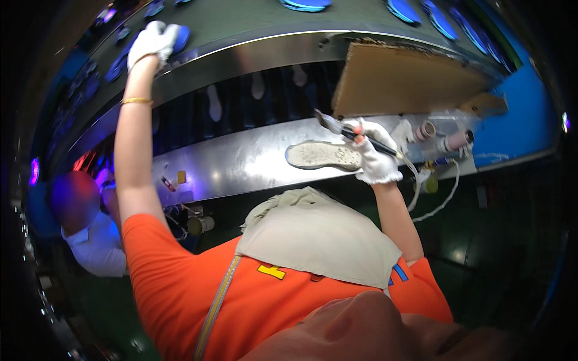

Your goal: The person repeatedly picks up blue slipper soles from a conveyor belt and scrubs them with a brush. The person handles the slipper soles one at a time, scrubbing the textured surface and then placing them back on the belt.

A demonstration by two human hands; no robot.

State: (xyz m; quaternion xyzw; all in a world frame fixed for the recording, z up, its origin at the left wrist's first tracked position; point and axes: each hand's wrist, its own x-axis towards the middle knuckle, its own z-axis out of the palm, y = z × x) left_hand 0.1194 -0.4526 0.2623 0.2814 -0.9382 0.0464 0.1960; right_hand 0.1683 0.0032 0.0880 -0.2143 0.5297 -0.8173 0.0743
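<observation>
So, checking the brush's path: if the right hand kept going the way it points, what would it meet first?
Probably the cardboard sheet just beyond the brush tip; the right hand points toward it, though depth is unclear.

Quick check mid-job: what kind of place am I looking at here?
Most likely a shoe factory assembly line. A shoe sole lies on the metal bench, the right hand holds a brush, and the left hand reaches blue soles on the conveyor.

White gloves, orange short-sleeved shirt, gold bracelet (136,101), beige apron (319,237).

One sole (324,155), one brush (337,127), two hands (153,41) (374,153)
</observation>
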